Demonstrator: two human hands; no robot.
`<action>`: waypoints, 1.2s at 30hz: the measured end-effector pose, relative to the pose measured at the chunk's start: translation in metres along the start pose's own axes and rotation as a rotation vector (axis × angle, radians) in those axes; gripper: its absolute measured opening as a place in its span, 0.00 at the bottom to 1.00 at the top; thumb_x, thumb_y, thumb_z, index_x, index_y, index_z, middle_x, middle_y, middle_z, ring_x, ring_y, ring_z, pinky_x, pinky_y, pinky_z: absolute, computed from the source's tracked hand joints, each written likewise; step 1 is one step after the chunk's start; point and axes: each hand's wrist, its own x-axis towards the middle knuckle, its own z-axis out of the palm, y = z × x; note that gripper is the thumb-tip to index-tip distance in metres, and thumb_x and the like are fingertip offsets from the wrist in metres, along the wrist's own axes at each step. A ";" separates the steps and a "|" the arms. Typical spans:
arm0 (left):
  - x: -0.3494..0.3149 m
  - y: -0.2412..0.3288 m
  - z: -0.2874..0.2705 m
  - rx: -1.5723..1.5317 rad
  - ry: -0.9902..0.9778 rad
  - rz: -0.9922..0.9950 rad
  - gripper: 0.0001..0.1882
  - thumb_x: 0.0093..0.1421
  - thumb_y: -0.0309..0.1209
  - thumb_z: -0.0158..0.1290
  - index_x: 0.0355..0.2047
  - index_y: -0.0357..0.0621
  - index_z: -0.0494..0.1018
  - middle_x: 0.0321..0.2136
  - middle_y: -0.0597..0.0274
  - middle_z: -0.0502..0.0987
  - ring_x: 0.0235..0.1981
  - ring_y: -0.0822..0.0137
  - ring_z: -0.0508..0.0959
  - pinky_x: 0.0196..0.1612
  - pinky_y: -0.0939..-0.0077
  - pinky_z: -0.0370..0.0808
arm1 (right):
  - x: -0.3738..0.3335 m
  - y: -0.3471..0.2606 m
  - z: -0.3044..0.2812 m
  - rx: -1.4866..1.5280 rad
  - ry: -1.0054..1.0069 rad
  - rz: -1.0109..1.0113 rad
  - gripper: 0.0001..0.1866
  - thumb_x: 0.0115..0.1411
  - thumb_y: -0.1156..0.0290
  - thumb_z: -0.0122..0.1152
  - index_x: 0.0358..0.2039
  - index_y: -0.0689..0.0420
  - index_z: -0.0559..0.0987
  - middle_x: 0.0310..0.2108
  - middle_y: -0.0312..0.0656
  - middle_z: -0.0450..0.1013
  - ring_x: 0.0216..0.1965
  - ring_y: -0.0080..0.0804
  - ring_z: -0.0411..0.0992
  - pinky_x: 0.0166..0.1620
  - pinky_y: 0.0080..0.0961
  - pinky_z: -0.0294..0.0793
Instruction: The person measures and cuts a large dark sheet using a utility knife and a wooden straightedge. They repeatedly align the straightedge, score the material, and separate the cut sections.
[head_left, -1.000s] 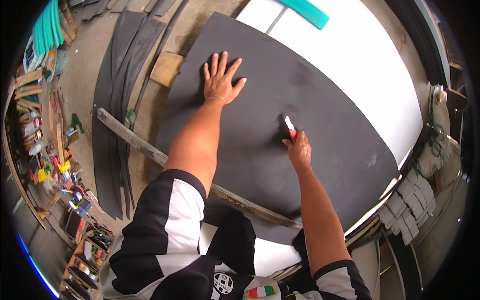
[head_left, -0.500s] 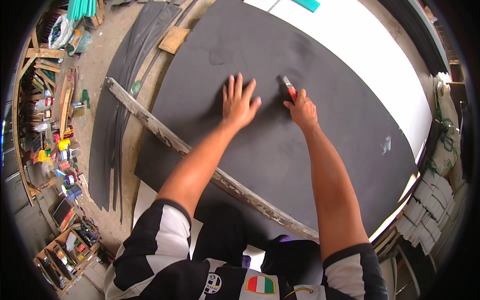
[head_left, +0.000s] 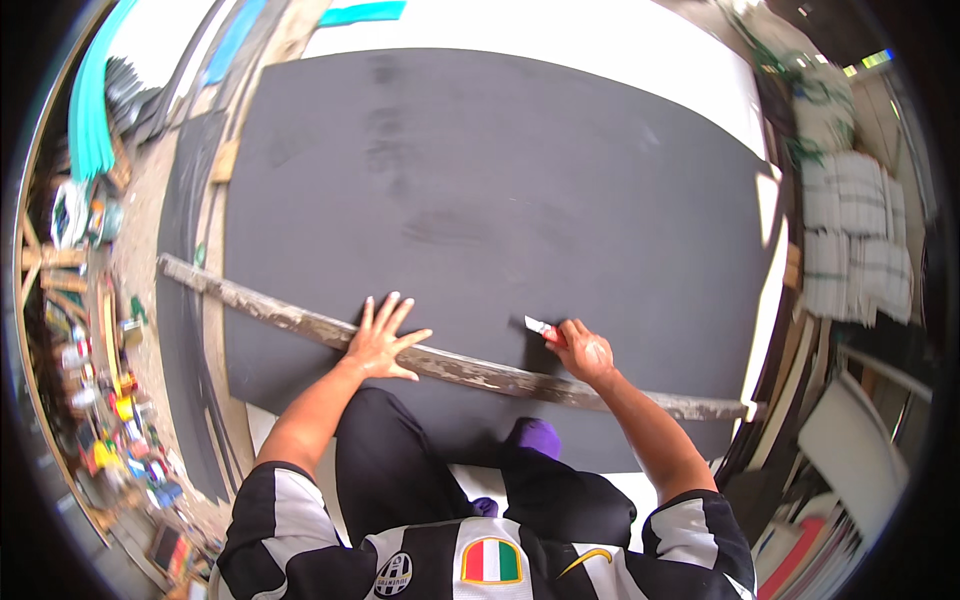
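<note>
A large dark grey sheet (head_left: pixel 500 190) lies spread out before me. Across its near part runs a long, worn wooden bar (head_left: pixel 480 375), slanting slightly from left to right. My left hand (head_left: pixel 378 342) presses on the bar with its fingers spread, the fingertips reaching past the far edge. Gripped in my right hand (head_left: pixel 586 352) is a red utility knife (head_left: pixel 546 331). Its pale blade is out and points up and left, just beyond the bar's far edge. Whether the blade touches the sheet I cannot tell.
Dark strips (head_left: pixel 190 350) lie on the floor along the left. Paint tins, bottles and wood scraps crowd the far left. Stacked white bundles (head_left: pixel 850 240) stand at the right. A teal strip (head_left: pixel 362 13) rests on the white surface (head_left: pixel 460 28) beyond the sheet.
Both hands have come back toward me from the middle of the sheet. My left hand now rests on the bar; the right still holds the knife. The view has turned and shifted.
</note>
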 end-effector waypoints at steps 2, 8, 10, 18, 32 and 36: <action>-0.001 -0.002 0.015 0.110 0.091 0.068 0.49 0.45 0.71 0.65 0.68 0.77 0.69 0.77 0.45 0.45 0.78 0.37 0.38 0.71 0.18 0.36 | -0.049 0.032 0.007 0.042 -0.016 0.005 0.33 0.54 0.36 0.71 0.44 0.52 0.77 0.42 0.43 0.76 0.42 0.50 0.81 0.41 0.47 0.81; -0.008 0.002 0.030 0.046 0.250 0.178 0.39 0.40 0.51 0.77 0.51 0.48 0.76 0.67 0.48 0.62 0.75 0.38 0.52 0.71 0.18 0.47 | -0.122 0.058 -0.005 -0.242 -0.109 -0.026 0.38 0.52 0.43 0.75 0.57 0.48 0.74 0.47 0.40 0.72 0.49 0.44 0.80 0.49 0.45 0.80; -0.013 0.000 0.041 0.052 0.233 0.125 0.39 0.42 0.49 0.76 0.51 0.47 0.74 0.65 0.50 0.63 0.75 0.40 0.53 0.72 0.21 0.47 | -0.116 0.063 0.011 -0.290 -0.119 -0.049 0.29 0.59 0.49 0.70 0.55 0.50 0.75 0.45 0.40 0.74 0.46 0.42 0.81 0.45 0.45 0.81; 0.081 -0.011 -0.042 0.145 0.415 0.014 0.40 0.48 0.43 0.74 0.56 0.42 0.68 0.66 0.52 0.65 0.76 0.45 0.53 0.73 0.28 0.50 | -0.029 0.084 -0.077 -0.250 0.305 0.011 0.29 0.58 0.60 0.70 0.59 0.52 0.72 0.50 0.40 0.72 0.43 0.45 0.82 0.42 0.45 0.82; 0.212 -0.035 -0.153 0.079 0.310 -0.223 0.42 0.53 0.39 0.72 0.66 0.50 0.66 0.74 0.67 0.59 0.77 0.55 0.52 0.75 0.40 0.55 | 0.064 0.140 -0.154 -0.140 0.463 0.143 0.34 0.59 0.53 0.72 0.60 0.54 0.70 0.54 0.41 0.71 0.47 0.45 0.82 0.44 0.45 0.82; 0.200 -0.050 -0.152 0.056 0.364 -0.198 0.49 0.45 0.40 0.75 0.67 0.49 0.67 0.74 0.65 0.60 0.76 0.55 0.56 0.76 0.47 0.56 | 0.074 0.139 -0.161 -0.151 0.498 0.110 0.33 0.57 0.54 0.74 0.57 0.55 0.72 0.51 0.40 0.74 0.43 0.44 0.82 0.43 0.42 0.83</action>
